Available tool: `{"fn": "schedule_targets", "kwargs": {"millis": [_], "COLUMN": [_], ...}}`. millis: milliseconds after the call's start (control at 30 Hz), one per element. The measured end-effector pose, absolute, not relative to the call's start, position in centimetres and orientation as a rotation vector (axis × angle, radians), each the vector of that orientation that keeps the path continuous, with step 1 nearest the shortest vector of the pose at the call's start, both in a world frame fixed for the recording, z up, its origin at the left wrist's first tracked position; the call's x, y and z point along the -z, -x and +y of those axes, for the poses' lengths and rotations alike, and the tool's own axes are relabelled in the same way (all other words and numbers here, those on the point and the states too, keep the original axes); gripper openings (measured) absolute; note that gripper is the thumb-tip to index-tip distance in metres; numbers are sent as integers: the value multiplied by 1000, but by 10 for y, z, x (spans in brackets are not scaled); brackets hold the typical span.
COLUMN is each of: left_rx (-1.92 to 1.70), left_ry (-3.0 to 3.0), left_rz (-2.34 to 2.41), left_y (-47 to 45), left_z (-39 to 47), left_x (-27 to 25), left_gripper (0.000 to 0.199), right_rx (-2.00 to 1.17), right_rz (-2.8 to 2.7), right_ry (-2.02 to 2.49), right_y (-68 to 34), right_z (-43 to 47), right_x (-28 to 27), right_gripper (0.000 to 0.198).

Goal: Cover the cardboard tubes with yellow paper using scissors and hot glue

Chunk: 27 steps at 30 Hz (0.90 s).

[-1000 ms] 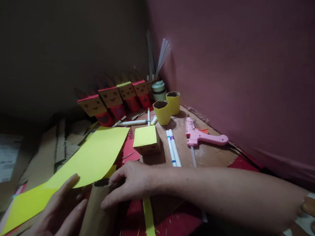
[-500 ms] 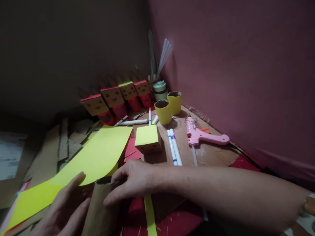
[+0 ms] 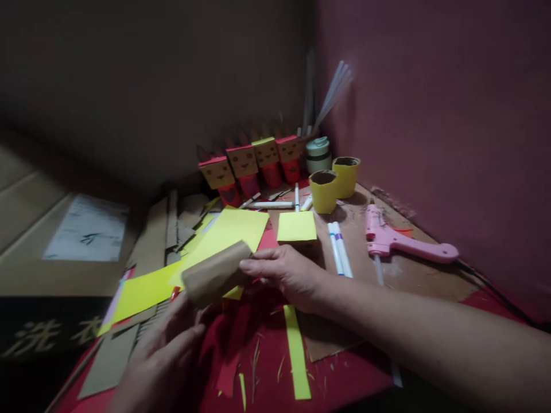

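A plain brown cardboard tube [image 3: 216, 274] lies tilted on its side in the air, above the red tabletop. My right hand [image 3: 284, 272] pinches its right end between thumb and fingers. Below the tube's left end is my left hand [image 3: 166, 341], its thumb stretched out and apart from the fingers. The left fingertips are partly hidden beneath the tube, and whether they touch it I cannot tell. Behind the tube lie yellow paper sheets [image 3: 232, 226]. A small cardboard box with a yellow top [image 3: 297, 227] sits just beyond my right hand.
Two yellow-wrapped tubes [image 3: 323, 198] stand near a lidded pale green cup [image 3: 318, 155]. At right lie markers [image 3: 340, 246] and a pink glue gun [image 3: 404, 241] with its cord. Several box-headed figures [image 3: 241, 163] line the back. A yellow strip [image 3: 296, 355] lies in front; cardboard scraps [image 3: 109, 358] lie left.
The cardboard tube has gone from upright to lying on its side, lifted farther forward. My right hand now grips its end. The camera view has turned left.
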<state>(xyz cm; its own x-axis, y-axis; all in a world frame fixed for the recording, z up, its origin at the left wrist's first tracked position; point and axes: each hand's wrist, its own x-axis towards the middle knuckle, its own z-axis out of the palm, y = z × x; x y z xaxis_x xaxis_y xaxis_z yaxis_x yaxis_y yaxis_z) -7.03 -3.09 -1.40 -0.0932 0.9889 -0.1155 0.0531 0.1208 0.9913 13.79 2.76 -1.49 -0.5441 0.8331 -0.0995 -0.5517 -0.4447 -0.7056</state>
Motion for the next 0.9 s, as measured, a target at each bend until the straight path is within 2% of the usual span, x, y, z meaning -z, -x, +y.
{"fn": "schedule_targets", "kwargs": {"millis": [167,367,600,800,900], "left_rx": [-1270,-1266,-1224,-1222,-1289], "left_ry": [-908,-1038,-1153,-961,-896], "left_rz": [1334,1138,1261,1238,1217], "left_y": [56,36,38,53,60], "left_z": [-47,-57,-59,-46,-35], "left_x": [10,14,7,-6,-9], "left_gripper": [67,74,83,72,59], "right_rx": [-1977,-2062,-2038,-2055,-2032], "right_rz": [-762,-730,-801,-810,-800], "right_ry": [659,575,513,503,516], "right_y": [-139,-141,-139,-141,-141], "right_z": [26,26,22,24,26], "right_x": [16,15,13,12,14], "right_gripper": [35,29,28,24,24]}}
